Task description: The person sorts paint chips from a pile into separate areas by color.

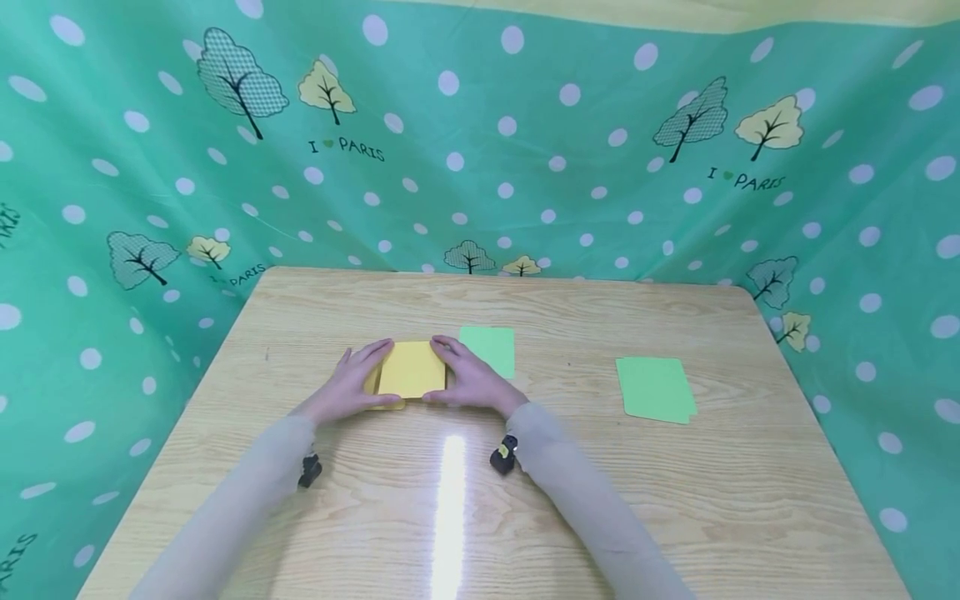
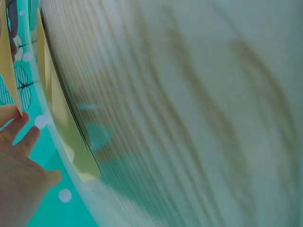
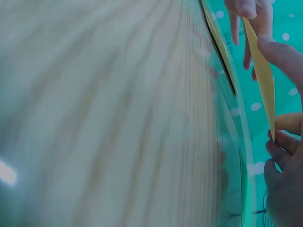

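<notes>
A yellow square of paper (image 1: 412,369) is held between both hands above the left half of the table. My left hand (image 1: 347,393) pinches its left side near the corners, fingertips at the far corner and thumb at the near one. On the opposite side my right hand (image 1: 477,380) pinches the paper between thumb and fingers. In the right wrist view the held paper (image 3: 263,80) shows edge-on, slightly bowed and raised off the table. Under it, more yellow paper (image 2: 71,127) lies on the tabletop, mostly hidden from the head view.
A light green paper square (image 1: 491,342) lies just behind the right hand, partly covered by it. Farther right is a small stack of green squares (image 1: 654,388), slightly misaligned. The wooden table (image 1: 570,500) is backed by a green polka-dot curtain (image 1: 525,150).
</notes>
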`<state>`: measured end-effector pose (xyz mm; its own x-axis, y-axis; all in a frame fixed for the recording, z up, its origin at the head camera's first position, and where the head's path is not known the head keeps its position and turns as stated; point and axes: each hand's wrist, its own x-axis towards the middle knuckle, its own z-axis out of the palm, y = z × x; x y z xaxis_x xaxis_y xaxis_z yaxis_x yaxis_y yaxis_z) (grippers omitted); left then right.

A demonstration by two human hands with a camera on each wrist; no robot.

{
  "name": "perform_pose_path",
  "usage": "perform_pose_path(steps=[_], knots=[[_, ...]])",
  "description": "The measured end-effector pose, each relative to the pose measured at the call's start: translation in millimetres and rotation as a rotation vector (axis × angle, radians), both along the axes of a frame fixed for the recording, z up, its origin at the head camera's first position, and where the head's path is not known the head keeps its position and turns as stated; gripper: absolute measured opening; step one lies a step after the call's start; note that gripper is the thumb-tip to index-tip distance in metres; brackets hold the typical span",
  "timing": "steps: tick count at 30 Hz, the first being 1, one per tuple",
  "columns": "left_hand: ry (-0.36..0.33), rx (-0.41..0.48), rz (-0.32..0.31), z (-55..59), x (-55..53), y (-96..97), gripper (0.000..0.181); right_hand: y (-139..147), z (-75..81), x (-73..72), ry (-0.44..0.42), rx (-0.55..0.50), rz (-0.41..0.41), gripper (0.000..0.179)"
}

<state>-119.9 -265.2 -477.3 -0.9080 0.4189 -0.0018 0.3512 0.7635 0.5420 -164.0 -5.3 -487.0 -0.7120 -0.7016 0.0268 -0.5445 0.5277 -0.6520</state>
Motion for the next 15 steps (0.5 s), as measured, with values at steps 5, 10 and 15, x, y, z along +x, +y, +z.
perform_pose_path(steps=[5,10,15], knots=[[0.002,0.009,0.006,-1.8,3.2,-11.4,0.101,-12,1.7,4.4,0.02,0.02,0.008,0.101],[-0.019,0.023,0.019,0.1,6.3,-22.0,0.1,-23,2.5,7.7,0.026,0.043,-0.002,0.102],[-0.022,0.032,0.024,1.2,9.2,-31.5,0.1,-32,2.3,10.7,0.01,0.038,-0.002,0.101]])
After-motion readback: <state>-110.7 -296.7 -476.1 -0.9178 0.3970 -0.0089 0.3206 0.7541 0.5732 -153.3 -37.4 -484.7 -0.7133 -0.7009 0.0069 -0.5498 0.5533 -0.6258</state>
